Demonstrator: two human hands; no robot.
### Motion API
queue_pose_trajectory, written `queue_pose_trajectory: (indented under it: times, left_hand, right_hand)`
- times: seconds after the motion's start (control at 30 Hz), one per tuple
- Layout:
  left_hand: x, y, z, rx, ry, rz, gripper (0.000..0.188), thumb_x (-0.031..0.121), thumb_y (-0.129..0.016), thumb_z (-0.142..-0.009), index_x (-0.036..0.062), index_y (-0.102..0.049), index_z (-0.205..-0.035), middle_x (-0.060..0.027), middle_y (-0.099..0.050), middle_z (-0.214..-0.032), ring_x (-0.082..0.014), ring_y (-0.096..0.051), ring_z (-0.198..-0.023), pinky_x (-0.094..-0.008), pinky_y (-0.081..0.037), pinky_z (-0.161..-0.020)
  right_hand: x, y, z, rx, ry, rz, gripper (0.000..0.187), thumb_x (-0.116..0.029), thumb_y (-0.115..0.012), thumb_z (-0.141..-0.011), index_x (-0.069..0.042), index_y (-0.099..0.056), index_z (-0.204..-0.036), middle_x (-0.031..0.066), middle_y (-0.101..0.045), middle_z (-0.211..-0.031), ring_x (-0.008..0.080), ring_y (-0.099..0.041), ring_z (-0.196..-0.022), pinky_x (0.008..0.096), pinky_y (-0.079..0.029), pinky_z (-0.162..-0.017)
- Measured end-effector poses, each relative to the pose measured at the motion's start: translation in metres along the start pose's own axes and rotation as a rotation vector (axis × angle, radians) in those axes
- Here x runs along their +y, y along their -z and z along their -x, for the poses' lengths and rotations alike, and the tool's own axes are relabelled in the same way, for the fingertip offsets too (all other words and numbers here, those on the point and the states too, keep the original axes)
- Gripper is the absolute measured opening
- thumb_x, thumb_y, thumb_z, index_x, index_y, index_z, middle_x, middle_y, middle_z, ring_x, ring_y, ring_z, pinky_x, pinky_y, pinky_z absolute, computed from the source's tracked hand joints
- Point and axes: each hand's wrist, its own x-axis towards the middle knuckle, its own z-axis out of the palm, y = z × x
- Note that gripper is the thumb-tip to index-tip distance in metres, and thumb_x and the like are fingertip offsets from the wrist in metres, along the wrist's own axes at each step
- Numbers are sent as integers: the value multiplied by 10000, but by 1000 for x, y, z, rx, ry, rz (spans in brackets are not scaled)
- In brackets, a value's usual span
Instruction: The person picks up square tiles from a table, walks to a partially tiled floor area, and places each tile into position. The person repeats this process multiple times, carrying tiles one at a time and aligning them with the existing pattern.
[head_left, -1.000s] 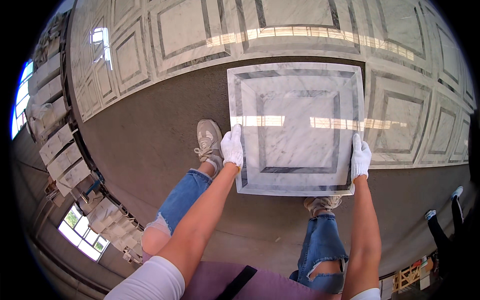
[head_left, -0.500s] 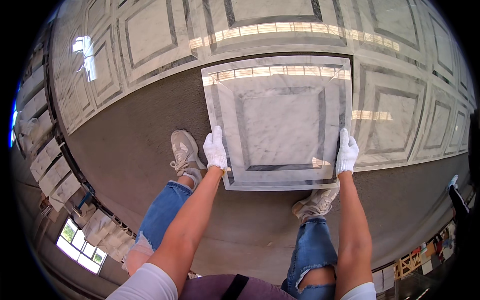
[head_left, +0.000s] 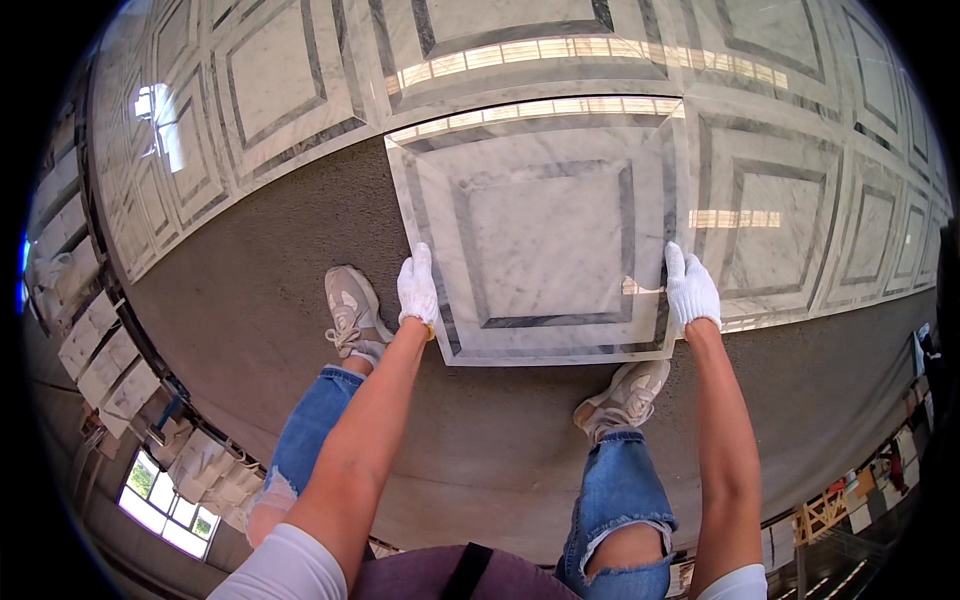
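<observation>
A square, polished marble tile (head_left: 545, 240) in white and grey, with a framed inlay pattern, lies between my two hands in white knit gloves. My left hand (head_left: 417, 287) closes on its left edge, and my right hand (head_left: 692, 288) on its right edge near the front corner; fingers under the tile are hidden. Its far edge meets the row of laid marble tiles (head_left: 480, 75), and its right edge is close against a matching tile (head_left: 765, 215). I cannot tell whether the near edge rests on the floor.
Bare grey concrete floor (head_left: 260, 240) lies left of and in front of the tile. My left shoe (head_left: 352, 305) is beside my left hand; my right shoe (head_left: 625, 395) is just below the near edge. Stacked pale slabs (head_left: 105, 350) line the far left, and a wooden crate (head_left: 822, 518) stands at right.
The tile has moved toward the laid row and closer to its right neighbour, its near edge looking lower. Both hands have travelled with it along its sides.
</observation>
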Motion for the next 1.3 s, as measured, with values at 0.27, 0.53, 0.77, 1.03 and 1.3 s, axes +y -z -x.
queue_pose_trajectory:
  times: [0.27, 0.53, 0.77, 1.03, 1.3]
  left_hand:
    - [2, 10, -10, -13, 62, -169, 593, 513, -420, -959, -48, -592, -1043, -187, -612, -962, -284, -547, -883, -379, -417, -839]
    - [60, 13, 27, -116, -284, -991, 385, 319, -484, -924, 48, -581, -1179, -264, -594, -1133, -400, -565, -1066, -448, -459, -885]
    - [33, 26, 23, -82, -198, -593, 525, 317, -576, -861, -10, -517, -1267, -245, -583, -1180, -349, -575, -1084, -406, -433, -952]
    - [20, 22, 8, -59, -142, -409, 568, 251, -615, -863, -45, -461, -1322, -195, -564, -1250, -273, -547, -1134, -354, -423, -962]
    - [36, 10, 12, -68, 22, 12, 444, 51, -610, -794, -58, -538, -1219, -148, -625, -1088, -209, -586, -960, -315, -456, -838]
  right_hand:
    - [-60, 83, 34, 134, 189, -547, 318, -302, -532, -950, -19, -649, -864, 103, -670, -787, 222, -646, -685, 349, -504, -622]
    - [58, -50, 80, -173, -868, -1376, 565, -400, -580, -909, 22, -468, -1267, 230, -530, -1237, 332, -599, -994, 420, -548, -683]
    - [34, -109, 97, -587, -915, -1357, 797, -445, -592, -888, -22, -233, -1460, 246, -256, -1490, 423, -366, -1311, 519, -433, -965]
    - [36, -137, 102, -308, -957, -1402, 653, -384, -635, -867, -10, -385, -1341, 224, -421, -1331, 379, -536, -1108, 480, -503, -831]
    - [38, -117, 105, -307, -878, -1583, 569, -297, -625, -878, -14, -372, -1301, 243, -412, -1301, 376, -511, -1110, 483, -474, -893]
